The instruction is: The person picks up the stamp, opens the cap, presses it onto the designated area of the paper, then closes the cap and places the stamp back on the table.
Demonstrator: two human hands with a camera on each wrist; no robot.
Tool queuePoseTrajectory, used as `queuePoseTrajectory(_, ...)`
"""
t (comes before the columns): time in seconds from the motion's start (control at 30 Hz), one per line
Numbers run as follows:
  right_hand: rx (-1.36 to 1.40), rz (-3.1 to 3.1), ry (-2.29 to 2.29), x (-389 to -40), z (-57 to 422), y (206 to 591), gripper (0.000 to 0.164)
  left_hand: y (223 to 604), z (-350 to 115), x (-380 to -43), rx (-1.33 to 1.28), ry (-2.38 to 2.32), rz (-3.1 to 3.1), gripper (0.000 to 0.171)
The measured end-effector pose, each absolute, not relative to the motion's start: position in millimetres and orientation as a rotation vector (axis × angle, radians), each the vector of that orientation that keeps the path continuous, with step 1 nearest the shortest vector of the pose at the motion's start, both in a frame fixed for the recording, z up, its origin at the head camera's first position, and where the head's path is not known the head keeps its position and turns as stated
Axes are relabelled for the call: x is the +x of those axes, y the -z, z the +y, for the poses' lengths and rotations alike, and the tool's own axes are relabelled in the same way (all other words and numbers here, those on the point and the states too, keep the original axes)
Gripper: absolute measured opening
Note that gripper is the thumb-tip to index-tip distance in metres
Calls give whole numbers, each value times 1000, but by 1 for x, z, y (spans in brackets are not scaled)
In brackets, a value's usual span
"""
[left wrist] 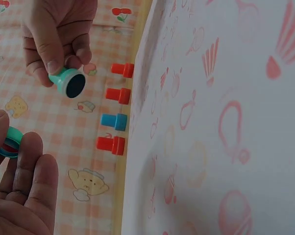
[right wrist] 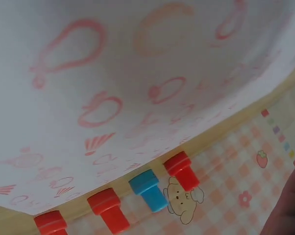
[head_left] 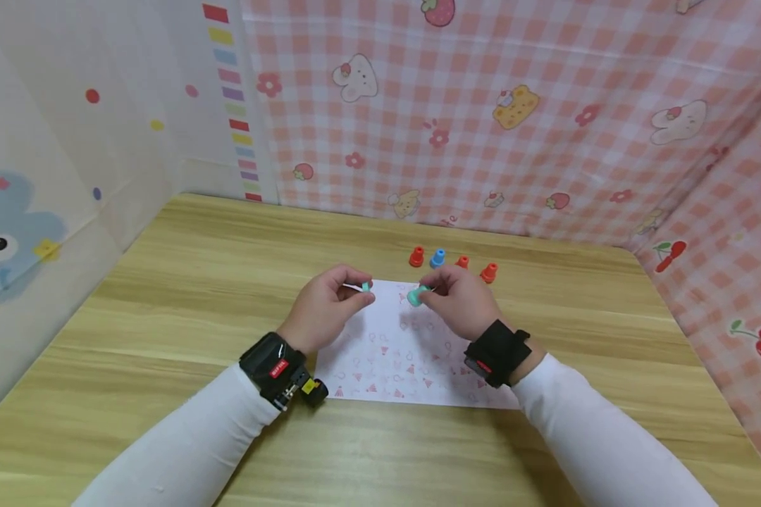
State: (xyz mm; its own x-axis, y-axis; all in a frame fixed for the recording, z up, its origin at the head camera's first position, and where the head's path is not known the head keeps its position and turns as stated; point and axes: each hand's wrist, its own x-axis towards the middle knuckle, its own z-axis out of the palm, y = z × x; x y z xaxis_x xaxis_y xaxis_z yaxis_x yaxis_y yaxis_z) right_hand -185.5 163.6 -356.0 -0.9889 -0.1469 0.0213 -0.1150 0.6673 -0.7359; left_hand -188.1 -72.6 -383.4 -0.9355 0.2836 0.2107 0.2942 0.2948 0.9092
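My left hand (head_left: 326, 308) pinches a small green cap (left wrist: 10, 143) between thumb and fingers, and its round hollow shows in the left wrist view. In my right hand (head_left: 466, 303) is a green toy stamp (left wrist: 68, 82), gripped by its narrow end, with its round dark face uncovered. Both hands hover over the far part of a white sheet of paper (head_left: 380, 313), a little apart from each other. Red and pale orange prints of shuttlecocks, rackets and rings cover much of the sheet.
Behind the paper, a blue stamp (head_left: 438, 258) and several red stamps, such as the leftmost red stamp (head_left: 416, 256), stand in a row. The wooden table (head_left: 184, 296) meets a pink checked cloth (head_left: 444, 155) at the back. Both wrists wear black camera straps.
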Motion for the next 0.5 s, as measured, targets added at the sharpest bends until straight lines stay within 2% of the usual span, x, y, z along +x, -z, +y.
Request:
queuePoseTrajectory(0.2, -115, 2534, 1627, -184, 164, 348, 16, 381, -68, -183, -622, 1814, -2503, 20)
queuePoseTrajectory(0.5, -185, 2250, 1866, -175, 153, 353, 19, 379, -59, -174, -753, 1796, -2509, 22)
